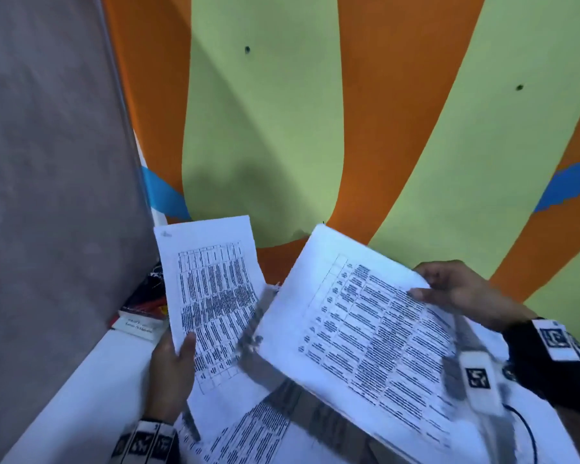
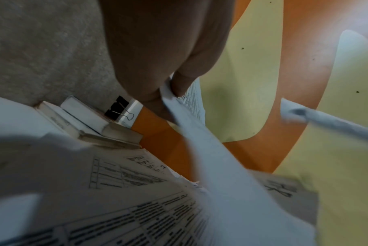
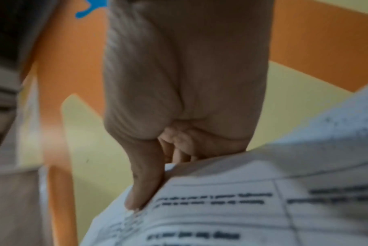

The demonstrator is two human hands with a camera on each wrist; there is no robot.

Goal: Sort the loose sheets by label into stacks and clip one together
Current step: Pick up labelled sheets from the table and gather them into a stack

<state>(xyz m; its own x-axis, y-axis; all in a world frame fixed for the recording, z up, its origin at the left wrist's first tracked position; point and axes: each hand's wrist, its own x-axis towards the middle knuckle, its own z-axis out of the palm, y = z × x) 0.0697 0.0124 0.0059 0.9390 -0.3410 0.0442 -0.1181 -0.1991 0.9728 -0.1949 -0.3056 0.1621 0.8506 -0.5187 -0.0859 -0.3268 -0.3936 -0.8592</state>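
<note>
My left hand (image 1: 175,356) pinches the lower left edge of a single printed sheet (image 1: 211,293) and holds it upright above the desk; the left wrist view shows the thumb and fingers (image 2: 168,93) clamped on that paper. My right hand (image 1: 449,289) grips the right edge of a bundle of printed sheets (image 1: 359,333), thumb on top, lifted and tilted; the right wrist view shows the thumb (image 3: 143,186) pressing on the page (image 3: 221,208). More printed sheets (image 1: 255,433) lie flat on the white desk (image 1: 91,390) underneath. A black binder clip (image 2: 117,108) rests by the wall on the books.
A small pile of books (image 1: 141,313) sits in the far left corner against the grey partition (image 1: 47,195). An orange and green painted wall (image 1: 282,128) rises directly behind the desk. A black cable (image 1: 529,437) runs at the right.
</note>
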